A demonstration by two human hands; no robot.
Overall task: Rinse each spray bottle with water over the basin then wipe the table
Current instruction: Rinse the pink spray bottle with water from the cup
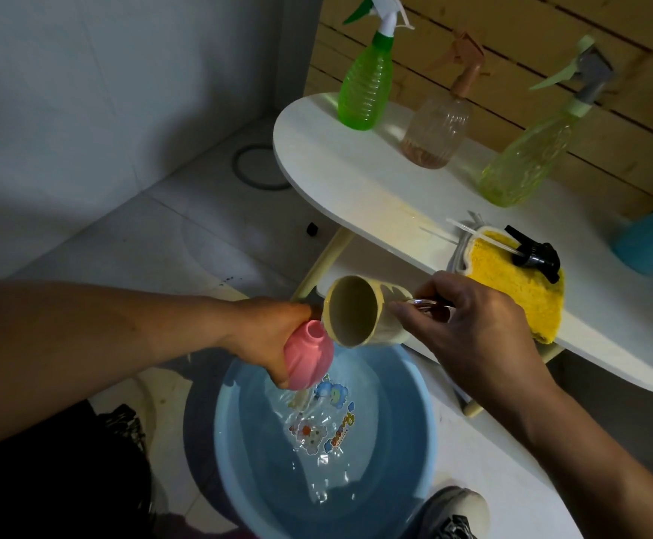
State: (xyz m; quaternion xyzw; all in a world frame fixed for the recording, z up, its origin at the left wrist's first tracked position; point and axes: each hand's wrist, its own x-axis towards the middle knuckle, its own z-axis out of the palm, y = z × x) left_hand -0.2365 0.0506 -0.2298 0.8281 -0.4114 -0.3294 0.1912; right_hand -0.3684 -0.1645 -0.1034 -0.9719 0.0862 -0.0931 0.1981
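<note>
My left hand (266, 332) grips a pink spray bottle (309, 355) with its head removed, tilted over the blue basin (426, 422), which holds water. My right hand (472, 324) holds a beige cup (359, 311) by its handle, tipped on its side with its mouth at the bottle's opening. On the white table (356, 180) stand three spray bottles: green (365, 83), clear pink (437, 126), and pale green (527, 157). A yellow cloth (511, 282) lies near the table's front edge with a black spray head (536, 254) on it.
A blue object (651, 243) sits at the table's right edge. Tiled floor and a grey wall lie to the left, with a round floor drain (258, 167). A shoe (453, 511) is beside the basin. A wooden slatted panel stands behind the table.
</note>
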